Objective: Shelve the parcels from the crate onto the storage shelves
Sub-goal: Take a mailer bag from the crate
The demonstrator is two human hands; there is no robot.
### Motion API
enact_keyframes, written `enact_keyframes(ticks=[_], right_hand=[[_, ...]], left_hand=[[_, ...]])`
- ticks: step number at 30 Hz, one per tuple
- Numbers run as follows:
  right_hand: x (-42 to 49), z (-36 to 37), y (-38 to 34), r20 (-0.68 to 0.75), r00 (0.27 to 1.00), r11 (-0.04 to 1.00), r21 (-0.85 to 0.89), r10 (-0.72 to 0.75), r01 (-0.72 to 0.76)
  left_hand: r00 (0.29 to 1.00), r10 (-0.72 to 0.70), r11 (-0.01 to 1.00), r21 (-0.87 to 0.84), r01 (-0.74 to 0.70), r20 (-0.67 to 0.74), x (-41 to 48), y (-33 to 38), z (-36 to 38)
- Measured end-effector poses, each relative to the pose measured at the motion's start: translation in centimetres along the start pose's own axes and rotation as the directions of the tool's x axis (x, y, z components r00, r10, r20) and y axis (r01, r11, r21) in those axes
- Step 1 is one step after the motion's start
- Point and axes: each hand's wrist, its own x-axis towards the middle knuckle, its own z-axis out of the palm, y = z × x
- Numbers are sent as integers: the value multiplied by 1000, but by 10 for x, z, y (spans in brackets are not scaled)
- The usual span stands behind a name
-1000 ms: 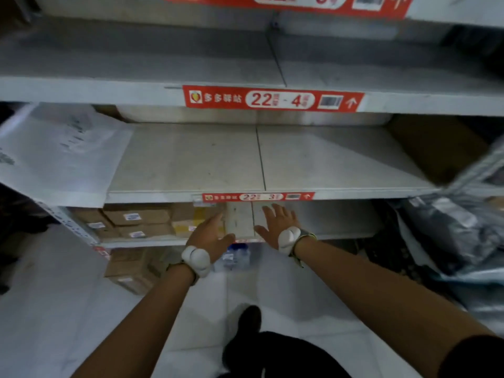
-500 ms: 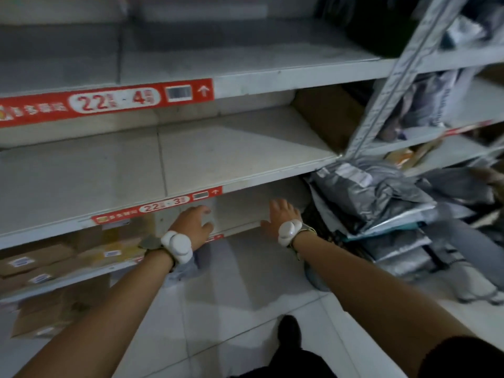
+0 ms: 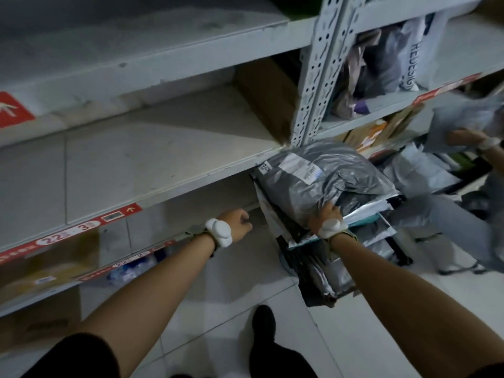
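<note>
The grey parcel (image 3: 321, 184), a soft plastic mailer with a white address label facing up, lies on top of the pile (image 3: 362, 214) of similar bags heaped in the dark crate (image 3: 399, 251) on the floor, just right of the shelving. The right hand (image 3: 326, 215) grips its near edge, fingers curled into the slack plastic; the thumb is hidden, so how deep the hold goes cannot be told. The left hand (image 3: 237, 223) hangs apart from it, loosely curled and holding nothing, in front of the lower shelf opening. The step in hand looks like lifting this top parcel off the heap. A limp bag held by one edge will sag and may drag its neighbours, so it would be best to bring the left hand under the far side, lift straight up until the bag is free of the pile, then swing it left. The broad shelf (image 3: 163, 148) marked by the red label (image 3: 68, 234) has bare board right up to the perforated upright (image 3: 313, 77), and the parcel should be laid flat there with its label up. Cardboard boxes (image 3: 49, 266) sit on the shelf below. At far right a second person's hand (image 3: 463, 137) holds another mailer (image 3: 461, 118), so the lift should keep away from that side.
</note>
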Motion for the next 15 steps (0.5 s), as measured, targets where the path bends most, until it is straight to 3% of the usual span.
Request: enact_keyframes(ticks=[3, 8, 12, 15], right_hand=[[18, -9, 10, 19, 1000, 999, 30, 22, -22], [45, -8, 18, 112, 990, 995, 42, 85, -90], [60, -5, 21, 141, 984, 986, 108, 109, -125], [69, -6, 26, 143, 983, 969, 204, 112, -140]], left_hand=[[997, -32, 998, -57, 36, 64, 21, 29, 16], [989, -38, 999, 26, 35, 141, 60, 86, 47], [963, -128, 992, 19, 128, 239, 77, 110, 58], [973, -141, 990, 1, 143, 180, 85, 114, 64]])
